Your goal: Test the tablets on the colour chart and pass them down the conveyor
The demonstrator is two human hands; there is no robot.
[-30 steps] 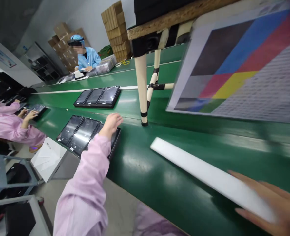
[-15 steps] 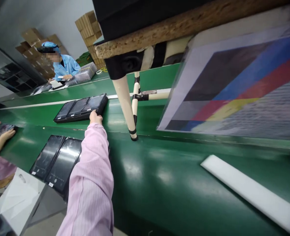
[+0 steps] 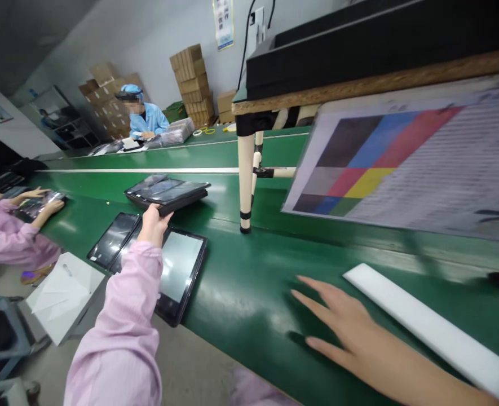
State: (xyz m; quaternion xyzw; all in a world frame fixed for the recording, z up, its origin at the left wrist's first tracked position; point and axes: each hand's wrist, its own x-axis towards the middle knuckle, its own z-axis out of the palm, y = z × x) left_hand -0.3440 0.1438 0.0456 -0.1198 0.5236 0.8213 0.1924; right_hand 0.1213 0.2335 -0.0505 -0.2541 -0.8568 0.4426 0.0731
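Head view: left hand (image 3: 153,221) grips the near edge of the black tablet tray (image 3: 167,192) (slightly tilted) at ten o'clock. Right hand (image 3: 350,335) lies flat, fingers spread, on the green belt (image 3: 249,293), with a white foam strip (image 3: 422,327) near its three o'clock.

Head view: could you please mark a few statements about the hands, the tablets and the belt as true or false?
1. The left hand grips the near edge of the tray. True.
2. The right hand holds the strip. False: it is open with fingers spread over the belt, beside the strip and holding nothing.
3. The tablets at the belt's near edge are piled up. False: they lie side by side.
4. A person in blue is at the far end of the belt. True.
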